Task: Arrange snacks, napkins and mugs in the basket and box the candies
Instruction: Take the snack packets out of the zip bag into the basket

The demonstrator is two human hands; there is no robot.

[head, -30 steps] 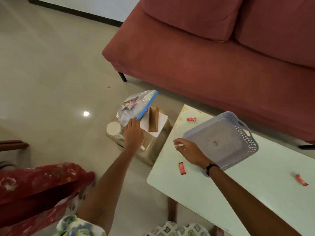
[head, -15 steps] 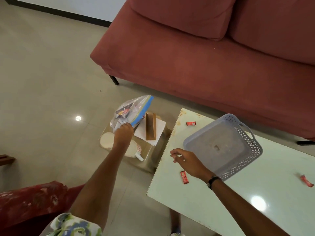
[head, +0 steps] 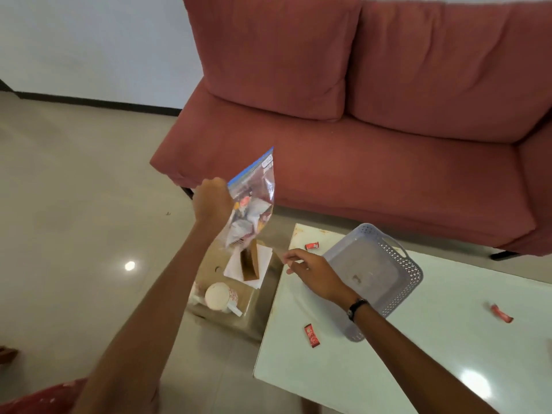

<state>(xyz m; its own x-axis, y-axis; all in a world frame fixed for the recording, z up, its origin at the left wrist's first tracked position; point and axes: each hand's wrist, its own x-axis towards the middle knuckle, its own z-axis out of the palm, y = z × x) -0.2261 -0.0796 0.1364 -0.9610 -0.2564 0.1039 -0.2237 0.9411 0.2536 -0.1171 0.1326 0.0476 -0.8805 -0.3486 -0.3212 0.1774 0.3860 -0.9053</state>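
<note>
Step in hand: moving the snacks to the basket. Left hand (head: 210, 201) has its grip clamped on one edge of a clear zip bag of snacks (head: 252, 201), fingers curled round the plastic just below the blue strip. Bag hangs in the air from that grip, tilted, blue strip uppermost, wrapped snacks bunched in the lower half.

Directly below the grip: a cardboard box (head: 239, 297) on the floor, carrying white napkins (head: 263, 262), a brown folded card piece (head: 249, 262) and a white mug (head: 219, 297) lying on its side.

Right hand (head: 313, 274) holds nothing: fingers loosely curled and apart, hovering over the bench (head: 448, 348) edge just beside the near-left wall of the grey basket (head: 373, 279). The basket sits on the bench, to the right of and lower than the left grip; nothing in it that I can make out.

Three red candies (head: 311, 335) lie loose on the bench around the basket.

Judgement: early in the task; basket unfilled, candies unboxed. Next move calls for carrying the bag rightward over the bench edge and lowering it into the basket; the right hand is placed to steady the basket. Limp bag; contents may shift.
</note>
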